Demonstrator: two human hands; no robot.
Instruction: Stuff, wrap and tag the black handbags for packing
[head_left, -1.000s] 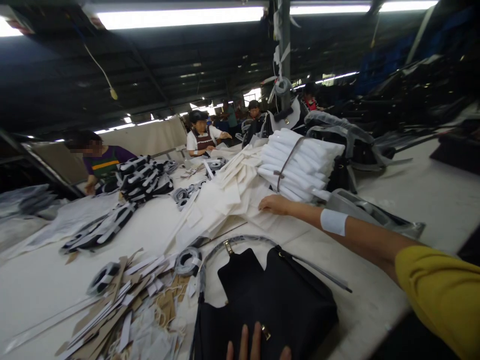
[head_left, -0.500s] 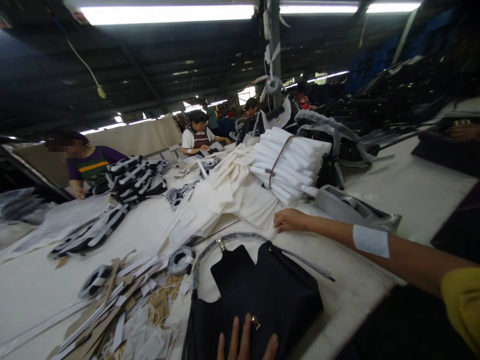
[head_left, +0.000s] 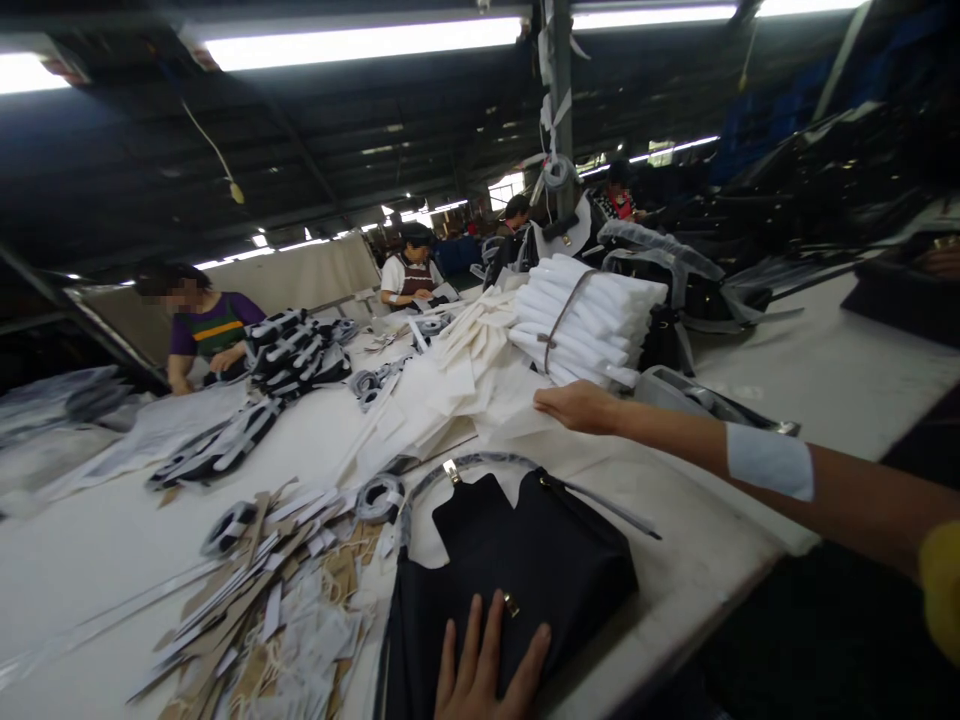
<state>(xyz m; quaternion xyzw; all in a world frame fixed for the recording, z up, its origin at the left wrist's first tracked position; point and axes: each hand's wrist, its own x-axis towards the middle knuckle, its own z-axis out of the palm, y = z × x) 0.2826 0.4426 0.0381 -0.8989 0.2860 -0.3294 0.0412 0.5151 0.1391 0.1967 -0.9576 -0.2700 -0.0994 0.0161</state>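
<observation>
A black handbag [head_left: 540,545] with a gold clasp [head_left: 511,604] lies on the white table [head_left: 90,530] right in front of me. Its plastic-wrapped handle [head_left: 480,464] arches behind it. My left hand [head_left: 480,665] rests flat on the bag's front, fingers spread. My right hand [head_left: 581,405] reaches out past the bag and pinches the edge of a white fabric sheet [head_left: 517,420] from the loose heap of white sheets [head_left: 465,380]. A white patch sits on that forearm. A strapped bundle of folded white sheets [head_left: 592,315] stands just behind the hand.
Cardboard and paper strips [head_left: 277,600] and tape rolls [head_left: 379,495] litter the left front. A pile of black-and-white pieces [head_left: 292,350] lies further back. Two co-workers [head_left: 206,325] [head_left: 411,275] work at the far side. Wrapped bags [head_left: 675,290] stand at the right; the table edge runs lower right.
My right hand has risen a little with the edge of a white sheet in its fingers. My left hand has slid further up onto the bag.
</observation>
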